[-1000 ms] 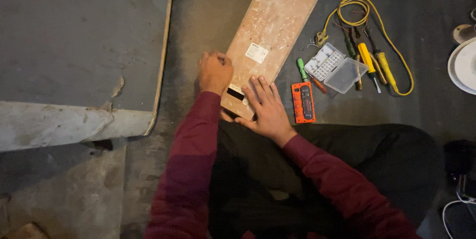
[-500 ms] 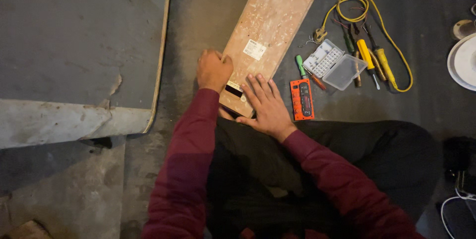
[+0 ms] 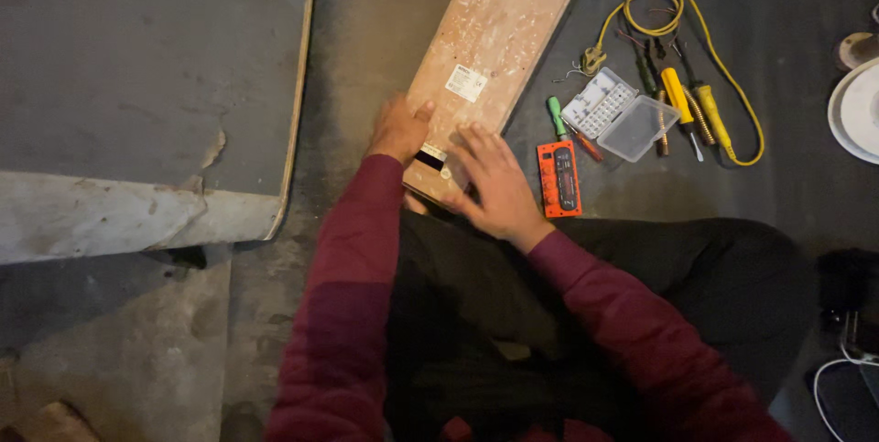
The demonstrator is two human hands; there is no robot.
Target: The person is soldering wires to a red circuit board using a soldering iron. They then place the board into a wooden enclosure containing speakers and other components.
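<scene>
Two hands, left hand [image 3: 400,128] and right hand [image 3: 494,181], on one board [image 3: 499,34].

Single head view, we look steeply down past own lap onto concrete floor [image 3: 366,57]. Close range: both sleeves fill bottom of frame, hands mid-frame on board [image 3: 499,39] running up and away from us. Slab [image 3: 137,85] fills left, tools at upper right. No second view to overlap.

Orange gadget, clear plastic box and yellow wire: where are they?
Orange gadget [image 3: 559,178], head view, middle of its dark front strip.
Clear plastic box [image 3: 643,128], head view, centre of the open see-through lid.
Yellow wire [image 3: 723,71], head view, its outer curve on the floor.
</scene>
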